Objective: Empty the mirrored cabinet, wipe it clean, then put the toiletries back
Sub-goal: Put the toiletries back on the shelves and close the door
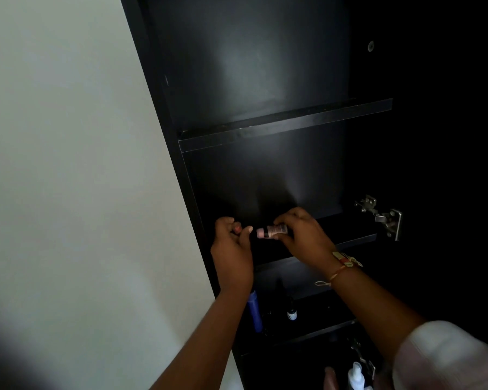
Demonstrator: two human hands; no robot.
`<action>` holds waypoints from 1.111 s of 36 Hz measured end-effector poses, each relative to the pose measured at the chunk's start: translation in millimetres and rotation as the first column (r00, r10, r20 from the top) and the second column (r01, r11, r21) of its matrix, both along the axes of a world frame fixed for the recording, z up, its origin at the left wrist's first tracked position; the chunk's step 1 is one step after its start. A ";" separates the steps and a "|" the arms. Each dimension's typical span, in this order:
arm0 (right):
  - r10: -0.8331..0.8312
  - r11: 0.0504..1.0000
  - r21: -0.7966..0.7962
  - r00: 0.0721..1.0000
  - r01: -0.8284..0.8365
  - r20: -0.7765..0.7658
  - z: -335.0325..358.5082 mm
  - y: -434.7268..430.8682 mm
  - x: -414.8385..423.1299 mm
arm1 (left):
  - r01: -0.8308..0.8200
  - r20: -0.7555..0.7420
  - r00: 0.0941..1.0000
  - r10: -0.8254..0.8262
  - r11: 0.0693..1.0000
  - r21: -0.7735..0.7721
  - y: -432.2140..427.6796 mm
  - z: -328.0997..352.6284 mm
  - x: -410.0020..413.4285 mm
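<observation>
Pink bottle (272, 230) sideways, tip apparently leftward

Tall black wooden cabinet (251, 66) right of the pale painted wall (68, 136). Small pink-capped cosmetic bottle (271, 230) in the right hand (302, 235), left hand (231, 246) just left of it. Shelf below: blue plastic tube (255, 311) left, small dark white-labelled dropper bottle (291, 312) right.

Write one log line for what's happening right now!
right hand: holds pink bottle sideways at shelf | left hand: curled beside it, contents unclear | lower shelf: blue bottle, dropper bottle
</observation>
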State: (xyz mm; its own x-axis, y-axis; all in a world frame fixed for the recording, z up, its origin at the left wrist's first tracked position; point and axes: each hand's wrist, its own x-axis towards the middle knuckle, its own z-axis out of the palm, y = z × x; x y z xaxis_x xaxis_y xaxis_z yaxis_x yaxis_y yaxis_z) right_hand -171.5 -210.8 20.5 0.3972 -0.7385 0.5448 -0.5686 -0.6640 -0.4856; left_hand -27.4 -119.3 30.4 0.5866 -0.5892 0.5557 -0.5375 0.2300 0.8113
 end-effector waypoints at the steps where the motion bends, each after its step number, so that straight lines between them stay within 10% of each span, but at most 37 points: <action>1: -0.003 1.000 0.002 1.000 0.003 0.000 -0.5 -0.2 0.1 | -0.009 0.009 1.000 0.009 1.000 0.004 -0.1 0.3 -0.2; 40: -0.011 0.998 -0.065 0.999 0.014 0.050 -4.0 1.2 0.5 | -0.013 0.048 0.999 0.000 0.961 0.275 -1.1 5.3 0.1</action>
State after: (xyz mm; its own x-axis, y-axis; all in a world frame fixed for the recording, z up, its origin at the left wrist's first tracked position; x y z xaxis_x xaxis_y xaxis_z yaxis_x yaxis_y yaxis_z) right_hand -171.0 -209.6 16.6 0.3593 -0.7051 0.6114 -0.5530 -0.6886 -0.4691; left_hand -27.3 -120.4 35.8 0.5683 -0.7193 0.3996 -0.5772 -0.0023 0.8166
